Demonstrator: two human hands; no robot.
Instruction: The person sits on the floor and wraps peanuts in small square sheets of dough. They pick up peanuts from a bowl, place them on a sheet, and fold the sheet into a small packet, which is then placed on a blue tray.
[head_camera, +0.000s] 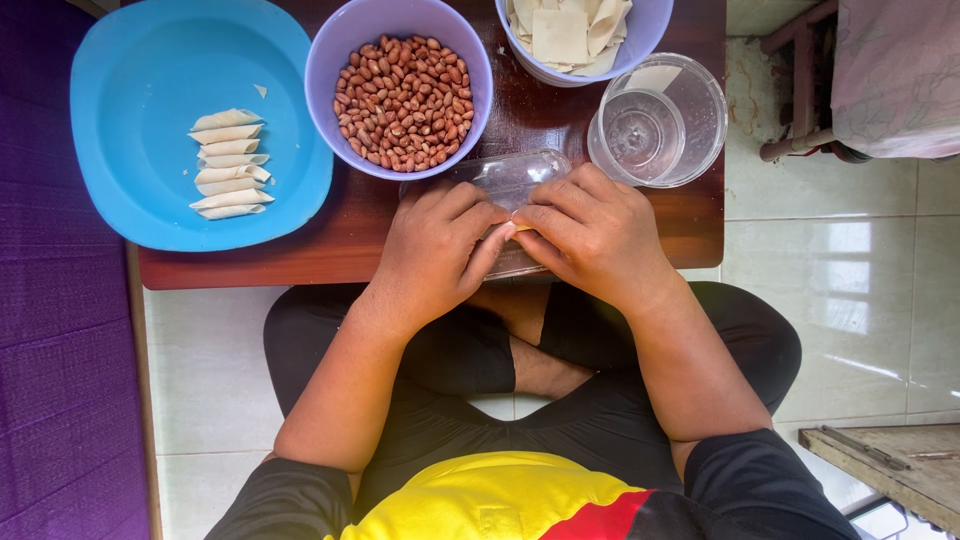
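My left hand (435, 255) and right hand (590, 235) pinch a small wrapper (512, 222) over a clear tray (505, 180) (peanut bowl (400, 85), blue plate (150, 60), clear cup (660, 120) crowd behind).

A blue plate (150, 60) sits at the far left of the dark wooden desk (350, 240), carrying a row of rolled pastry pieces (230, 163). Beside it stands a purple bowl (330, 60) full of peanuts (403, 103). Another purple bowl (645, 35) at the top holds flat pastry sheets (565, 32). A clear plastic cup (657, 120) stands near the desk's right edge. Pale floor tiles (850, 270) lie beyond.
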